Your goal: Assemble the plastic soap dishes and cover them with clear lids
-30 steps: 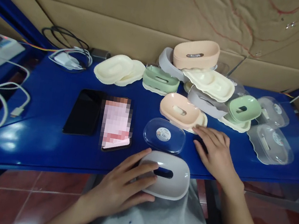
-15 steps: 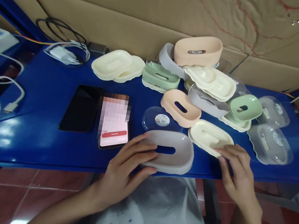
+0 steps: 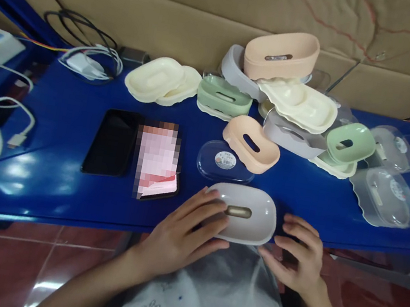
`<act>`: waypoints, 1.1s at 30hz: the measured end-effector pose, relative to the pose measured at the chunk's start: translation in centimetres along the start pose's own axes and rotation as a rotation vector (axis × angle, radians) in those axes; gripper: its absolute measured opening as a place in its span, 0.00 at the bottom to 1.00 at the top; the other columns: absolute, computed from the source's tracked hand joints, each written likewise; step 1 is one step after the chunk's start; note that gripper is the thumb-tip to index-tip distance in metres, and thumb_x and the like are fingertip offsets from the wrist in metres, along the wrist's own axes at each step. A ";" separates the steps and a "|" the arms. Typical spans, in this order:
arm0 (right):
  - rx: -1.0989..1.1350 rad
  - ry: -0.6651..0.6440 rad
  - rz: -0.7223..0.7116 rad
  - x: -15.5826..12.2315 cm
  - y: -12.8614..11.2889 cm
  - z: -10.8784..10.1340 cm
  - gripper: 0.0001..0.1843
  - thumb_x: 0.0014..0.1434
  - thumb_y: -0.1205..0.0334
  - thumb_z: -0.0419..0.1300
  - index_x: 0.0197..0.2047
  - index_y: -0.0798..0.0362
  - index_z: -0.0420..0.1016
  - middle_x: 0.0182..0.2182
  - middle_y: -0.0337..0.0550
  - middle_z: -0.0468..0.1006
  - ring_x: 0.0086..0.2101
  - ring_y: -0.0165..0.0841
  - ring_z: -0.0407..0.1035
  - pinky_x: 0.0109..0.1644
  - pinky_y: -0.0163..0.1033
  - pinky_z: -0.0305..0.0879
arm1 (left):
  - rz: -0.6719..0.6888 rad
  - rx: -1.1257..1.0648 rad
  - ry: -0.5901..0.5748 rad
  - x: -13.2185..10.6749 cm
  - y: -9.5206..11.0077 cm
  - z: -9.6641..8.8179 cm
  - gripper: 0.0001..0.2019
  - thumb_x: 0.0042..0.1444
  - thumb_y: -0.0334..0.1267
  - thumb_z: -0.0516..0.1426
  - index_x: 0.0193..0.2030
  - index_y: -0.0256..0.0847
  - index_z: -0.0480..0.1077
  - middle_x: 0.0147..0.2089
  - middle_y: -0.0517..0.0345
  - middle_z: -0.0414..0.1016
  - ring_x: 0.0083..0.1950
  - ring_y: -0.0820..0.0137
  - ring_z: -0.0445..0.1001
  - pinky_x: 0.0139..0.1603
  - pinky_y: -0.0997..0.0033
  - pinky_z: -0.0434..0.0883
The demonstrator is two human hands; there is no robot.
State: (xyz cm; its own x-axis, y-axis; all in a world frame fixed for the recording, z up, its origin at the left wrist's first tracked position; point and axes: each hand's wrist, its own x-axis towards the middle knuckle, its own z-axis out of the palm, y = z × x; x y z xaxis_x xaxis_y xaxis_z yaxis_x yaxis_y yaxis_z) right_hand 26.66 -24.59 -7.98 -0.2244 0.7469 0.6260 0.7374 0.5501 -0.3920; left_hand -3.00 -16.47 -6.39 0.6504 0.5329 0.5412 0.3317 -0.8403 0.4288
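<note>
At the table's front edge lies a grey oval soap dish (image 3: pixel 256 221) with a slot in its bottom. My left hand (image 3: pixel 187 230) grips its left end, fingers over the rim and thumb along the front side. Something cream-coloured shows through the slot. To the right of the dish, my right hand (image 3: pixel 300 255) is open, its fingers apart; the thumb tip is at the dish's right front corner, and I cannot tell whether it touches. Just behind sit a clear oval lid (image 3: pixel 209 162) with a round label and a peach soap dish (image 3: pixel 250 143).
Piled at the back are a green dish (image 3: pixel 225 96), a peach dish (image 3: pixel 285 56), cream trays (image 3: pixel 316 109) and clear lids (image 3: pixel 392 194). More cream trays (image 3: pixel 154 78) lie back left. Two phones (image 3: pixel 110 142) and cables (image 3: pixel 112 71) occupy the blue table's (image 3: pixel 51 147) left side.
The cream tray at the right has left its spot, and cream now shows through the grey dish's slot. My right hand has moved left to the dish and its fingers have opened.
</note>
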 end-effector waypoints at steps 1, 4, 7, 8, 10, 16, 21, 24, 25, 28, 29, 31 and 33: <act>-0.028 -0.041 -0.002 0.1 0.1 -0.1 0.26 0.60 0.62 0.75 0.60 0.40 0.78 0.55 0.46 0.80 0.59 0.50 0.77 0.58 0.61 0.81 | 0.024 0.010 -0.019 0.1 0.0 0.0 0.15 0.71 0.43 0.64 0.58 0.37 0.74 0.60 0.46 0.81 0.71 0.55 0.75 0.73 0.43 0.76; -0.062 -0.237 -0.028 0.6 0.2 -0.4 0.29 0.65 0.61 0.71 0.68 0.43 0.75 0.65 0.50 0.77 0.68 0.52 0.69 0.67 0.64 0.75 | 0.081 0.084 -0.048 0.3 0.2 0.0 0.15 0.70 0.43 0.65 0.57 0.37 0.75 0.58 0.48 0.82 0.68 0.56 0.77 0.73 0.46 0.75; -0.052 -0.318 0.012 0.9 0.0 -0.4 0.30 0.68 0.62 0.68 0.71 0.45 0.73 0.67 0.50 0.77 0.71 0.51 0.65 0.69 0.63 0.73 | 0.069 0.149 -0.091 0.4 0.3 0.1 0.12 0.70 0.39 0.65 0.57 0.39 0.76 0.59 0.50 0.83 0.67 0.58 0.78 0.74 0.48 0.72; -0.048 -0.322 0.021 1.0 0.0 -0.4 0.29 0.68 0.61 0.68 0.71 0.45 0.73 0.67 0.49 0.77 0.71 0.50 0.65 0.69 0.63 0.73 | 0.063 0.151 -0.103 0.4 0.3 0.2 0.12 0.70 0.37 0.65 0.57 0.39 0.76 0.60 0.50 0.82 0.67 0.58 0.77 0.75 0.48 0.72; -0.033 -0.323 0.013 1.3 0.0 -0.6 0.29 0.69 0.59 0.68 0.71 0.46 0.73 0.68 0.50 0.76 0.71 0.51 0.65 0.70 0.64 0.71 | 0.054 0.141 -0.111 0.4 0.4 0.2 0.11 0.70 0.36 0.64 0.57 0.40 0.76 0.60 0.50 0.82 0.68 0.59 0.77 0.75 0.49 0.71; -0.135 -0.239 0.023 5.3 0.4 -0.8 0.30 0.74 0.61 0.59 0.76 0.44 0.65 0.72 0.50 0.71 0.70 0.51 0.65 0.70 0.63 0.67 | 0.028 0.063 -0.112 0.4 0.2 0.0 0.12 0.72 0.41 0.62 0.58 0.41 0.75 0.61 0.50 0.81 0.68 0.60 0.76 0.76 0.50 0.70; -0.155 -0.172 -0.036 9.7 -0.2 0.7 0.26 0.72 0.65 0.61 0.71 0.43 0.73 0.63 0.46 0.81 0.62 0.46 0.74 0.65 0.56 0.71 | 0.001 0.025 -0.038 0.4 0.3 -0.1 0.10 0.68 0.38 0.65 0.53 0.41 0.76 0.58 0.51 0.82 0.64 0.60 0.78 0.72 0.50 0.73; -0.060 -0.292 -0.095 10.7 -0.5 1.7 0.20 0.75 0.64 0.58 0.66 0.43 0.77 0.58 0.43 0.85 0.55 0.40 0.78 0.58 0.50 0.73 | -0.010 0.022 -0.010 0.4 0.5 0.0 0.08 0.64 0.37 0.64 0.49 0.42 0.75 0.52 0.53 0.83 0.59 0.60 0.80 0.69 0.50 0.74; -0.042 -0.334 -0.085 10.8 -0.5 1.9 0.20 0.76 0.63 0.57 0.67 0.44 0.77 0.58 0.43 0.84 0.55 0.40 0.78 0.58 0.49 0.73 | -0.010 0.028 -0.010 0.3 0.6 0.0 0.07 0.63 0.37 0.64 0.48 0.43 0.75 0.50 0.54 0.83 0.58 0.60 0.80 0.68 0.50 0.73; -0.038 -0.449 0.005 10.5 0.0 1.9 0.22 0.78 0.58 0.54 0.71 0.45 0.73 0.66 0.46 0.78 0.63 0.43 0.72 0.63 0.53 0.69 | 0.004 0.051 -0.018 0.3 0.8 0.0 0.06 0.64 0.37 0.62 0.46 0.43 0.75 0.47 0.55 0.83 0.55 0.60 0.80 0.66 0.51 0.73; -0.037 -0.480 0.031 10.3 0.3 1.8 0.23 0.78 0.57 0.53 0.72 0.45 0.71 0.68 0.46 0.76 0.65 0.44 0.70 0.65 0.55 0.67 | 0.013 0.056 -0.021 0.3 0.9 0.0 0.05 0.64 0.37 0.61 0.46 0.43 0.74 0.47 0.55 0.84 0.55 0.60 0.80 0.65 0.51 0.73; -0.037 -0.498 0.069 9.6 0.8 1.2 0.24 0.79 0.56 0.53 0.74 0.44 0.69 0.69 0.47 0.75 0.66 0.45 0.67 0.67 0.57 0.64 | 0.033 0.064 -0.019 0.3 0.9 0.0 0.05 0.64 0.37 0.60 0.45 0.43 0.74 0.47 0.55 0.84 0.54 0.60 0.80 0.65 0.51 0.73; -0.062 -0.466 0.105 8.5 1.3 0.6 0.25 0.78 0.56 0.53 0.75 0.43 0.67 0.67 0.49 0.75 0.65 0.45 0.68 0.67 0.57 0.64 | 0.059 0.078 0.002 0.2 0.8 0.1 0.05 0.63 0.37 0.61 0.45 0.43 0.74 0.46 0.55 0.84 0.53 0.60 0.80 0.65 0.50 0.73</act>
State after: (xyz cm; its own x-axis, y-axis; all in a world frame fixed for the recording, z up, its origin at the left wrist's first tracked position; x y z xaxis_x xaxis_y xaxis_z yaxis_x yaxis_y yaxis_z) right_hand 25.36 -17.28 -3.55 -0.3976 0.8930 0.2108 0.8047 0.4497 -0.3875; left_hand -2.56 -17.11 -6.01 0.6689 0.4821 0.5658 0.3447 -0.8755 0.3385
